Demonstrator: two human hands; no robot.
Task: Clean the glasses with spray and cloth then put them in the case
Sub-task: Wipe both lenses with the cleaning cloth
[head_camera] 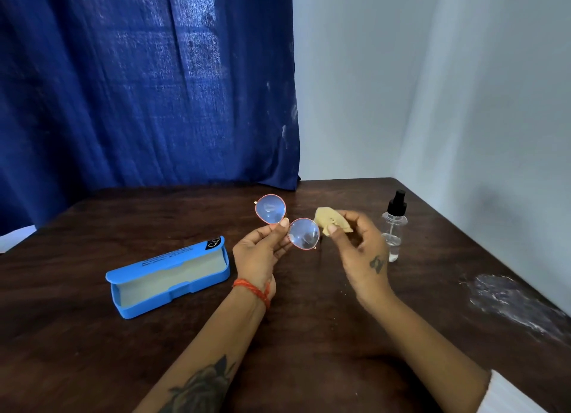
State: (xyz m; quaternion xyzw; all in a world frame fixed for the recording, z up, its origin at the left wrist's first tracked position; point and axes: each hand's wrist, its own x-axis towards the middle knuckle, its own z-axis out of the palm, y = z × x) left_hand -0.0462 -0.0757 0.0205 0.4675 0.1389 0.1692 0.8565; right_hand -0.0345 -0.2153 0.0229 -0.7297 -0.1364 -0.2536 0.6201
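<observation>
Round glasses (303, 233) with a thin pink frame and bluish lenses are held above the dark wooden table (92, 351). My left hand (259, 255) pinches them at the bridge, lenses facing me. My right hand (358, 245) pinches a small tan cloth (332, 219) just right of the right lens; whether cloth and lens touch I cannot tell. A clear spray bottle (393, 227) with a black pump top stands upright behind my right hand. The blue glasses case (168, 278) lies open on the table to the left, showing its pale lining.
A dark blue curtain (148, 88) hangs behind the table's far left edge. A pale wall (463, 103) runs along the right edge. A whitish scuffed patch (509, 301) marks the tabletop at the right.
</observation>
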